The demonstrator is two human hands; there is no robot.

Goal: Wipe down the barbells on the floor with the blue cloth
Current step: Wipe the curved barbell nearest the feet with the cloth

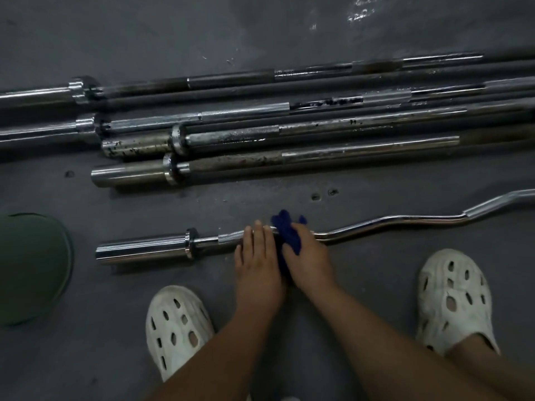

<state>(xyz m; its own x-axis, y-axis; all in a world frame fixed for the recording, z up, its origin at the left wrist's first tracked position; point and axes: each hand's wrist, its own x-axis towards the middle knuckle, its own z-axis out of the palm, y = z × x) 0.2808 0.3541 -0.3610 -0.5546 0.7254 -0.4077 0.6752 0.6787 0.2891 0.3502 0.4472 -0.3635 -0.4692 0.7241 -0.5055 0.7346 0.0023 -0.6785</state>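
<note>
Head | dark grey floor [115,299] | left fingers [257,235] flat on bar [390,222] | right fingers [299,231] gripping blue cloth [285,227]

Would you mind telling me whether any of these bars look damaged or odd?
One bar's sleeve is pocked with dark spots, and the bar in front has a dull brown stretch, like rust. The curl bar under the cloth looks shiny.

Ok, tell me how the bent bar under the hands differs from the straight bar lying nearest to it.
The bent bar has a wavy shaft; the straight bar runs true. The bent bar looks bright and clean; the straight bar shows dark spotting. The left hand and the right hand, with the blue cloth, rest on the bent bar; the straight bar is untouched. Both lie on the floor.
</note>
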